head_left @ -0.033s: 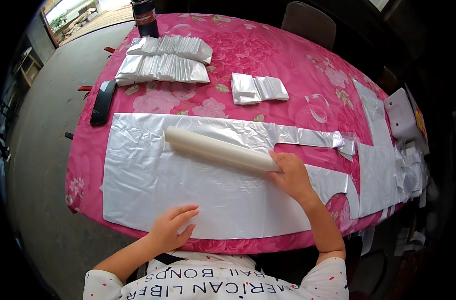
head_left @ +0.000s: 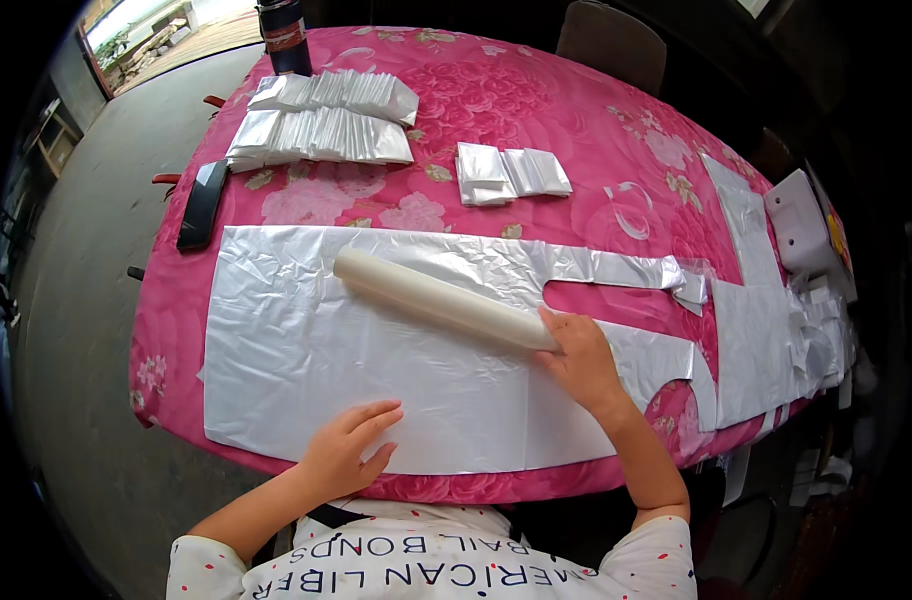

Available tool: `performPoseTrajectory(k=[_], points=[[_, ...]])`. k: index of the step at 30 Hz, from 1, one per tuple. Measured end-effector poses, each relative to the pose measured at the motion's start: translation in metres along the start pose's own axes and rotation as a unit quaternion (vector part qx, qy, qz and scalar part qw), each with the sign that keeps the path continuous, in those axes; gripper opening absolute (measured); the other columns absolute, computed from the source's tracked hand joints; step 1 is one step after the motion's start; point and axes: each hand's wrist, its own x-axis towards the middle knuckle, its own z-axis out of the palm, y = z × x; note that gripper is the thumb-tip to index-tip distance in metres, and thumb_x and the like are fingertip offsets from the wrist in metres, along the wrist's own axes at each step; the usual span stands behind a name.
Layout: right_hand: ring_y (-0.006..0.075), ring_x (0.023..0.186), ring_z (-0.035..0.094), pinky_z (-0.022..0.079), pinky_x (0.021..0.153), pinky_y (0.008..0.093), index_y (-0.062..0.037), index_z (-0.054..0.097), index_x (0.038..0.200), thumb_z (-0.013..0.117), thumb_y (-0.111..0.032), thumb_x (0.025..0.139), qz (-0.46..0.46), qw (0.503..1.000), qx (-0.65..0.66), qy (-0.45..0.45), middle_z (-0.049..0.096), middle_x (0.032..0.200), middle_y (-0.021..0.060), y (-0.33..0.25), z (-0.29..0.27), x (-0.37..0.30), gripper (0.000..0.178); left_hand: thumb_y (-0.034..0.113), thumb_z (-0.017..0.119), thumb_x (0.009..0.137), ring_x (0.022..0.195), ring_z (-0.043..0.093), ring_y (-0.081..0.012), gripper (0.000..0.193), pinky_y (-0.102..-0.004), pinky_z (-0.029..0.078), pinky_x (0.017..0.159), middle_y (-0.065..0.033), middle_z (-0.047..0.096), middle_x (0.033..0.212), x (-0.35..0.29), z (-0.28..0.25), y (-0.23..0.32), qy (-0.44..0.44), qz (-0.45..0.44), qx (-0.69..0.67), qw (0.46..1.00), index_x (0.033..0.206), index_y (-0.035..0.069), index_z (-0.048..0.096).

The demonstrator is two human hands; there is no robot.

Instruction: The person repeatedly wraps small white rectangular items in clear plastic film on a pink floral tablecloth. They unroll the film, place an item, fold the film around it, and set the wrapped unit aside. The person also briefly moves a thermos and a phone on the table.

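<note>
A large silvery-white plastic vest bag point(head_left: 276, 340) lies flat across the table, its handle strips pointing right. On top of it a smooth off-white tube point(head_left: 446, 300) rests at a slant, its far end up and to the left. My right hand point(head_left: 581, 360) is closed around the tube's right end. Near the bag's front edge, my left hand point(head_left: 354, 447) lies with fingers stretched out and thumb apart, holding nothing. Whether its underside presses on the plastic I cannot tell.
Folded bags point(head_left: 321, 135) stand in two rows at the far left, beside a dark bottle point(head_left: 284, 38) and a phone point(head_left: 202, 205). A small folded stack point(head_left: 511, 175) lies mid-table. More flat bags point(head_left: 761, 350) and a white box point(head_left: 801, 222) occupy the right side.
The tube's right end, with my right hand on it, has come slightly nearer to me. My left hand has barely moved.
</note>
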Motion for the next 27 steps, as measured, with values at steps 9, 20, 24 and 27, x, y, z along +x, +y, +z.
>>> performPoseTrajectory(k=[9, 20, 24, 27], points=[[0.0333, 0.126, 0.033, 0.027, 0.104, 0.0409, -0.0030, 0.043, 0.129, 0.048, -0.029, 0.088, -0.118, 0.990, 0.063, -0.046, 0.037, 0.136, 0.0166, -0.016, 0.038, -0.087, 0.049, 0.046, 0.060, 0.078, 0.130, 0.010, -0.0502, 0.074, -0.0517, 0.022, 0.104, -0.0297, 0.012, 0.142, 0.053, 0.064, 0.024, -0.057, 0.077, 0.095, 0.991, 0.136, 0.009, 0.033], [0.0337, 0.123, 0.040, 0.029, 0.104, 0.0362, 0.0056, 0.046, 0.123, 0.040, -0.010, 0.086, 0.207, 0.939, -0.109, 0.252, 0.044, 0.130, 0.0215, 0.207, -0.037, -0.151, 0.041, 0.045, 0.060, 0.074, 0.132, 0.008, -0.0492, 0.068, -0.0500, 0.019, 0.106, -0.0299, 0.014, 0.142, 0.078, 0.101, 0.054, -0.063, 0.119, 0.132, 0.982, 0.130, 0.010, 0.044], [0.0288, 0.117, 0.048, 0.035, 0.099, 0.0328, 0.0015, 0.055, 0.116, 0.044, -0.009, 0.087, 0.266, 0.913, -0.106, 0.292, 0.054, 0.121, 0.0174, 0.230, -0.043, -0.166, 0.033, 0.044, 0.061, 0.073, 0.132, 0.008, -0.0489, 0.067, -0.0496, 0.019, 0.106, -0.0292, 0.015, 0.142, 0.079, 0.100, 0.055, -0.068, 0.111, 0.135, 0.982, 0.128, 0.009, 0.046], [0.0273, 0.102, 0.058, 0.045, 0.086, 0.0327, 0.0007, 0.063, 0.096, 0.055, -0.008, 0.082, 0.257, 0.890, -0.153, 0.344, 0.062, 0.108, 0.0143, 0.224, -0.039, -0.164, 0.019, 0.044, 0.060, 0.073, 0.132, 0.009, -0.0486, 0.067, -0.0496, 0.019, 0.106, -0.0284, 0.015, 0.142, 0.079, 0.100, 0.055, -0.061, 0.116, 0.133, 0.982, 0.128, 0.009, 0.046]])
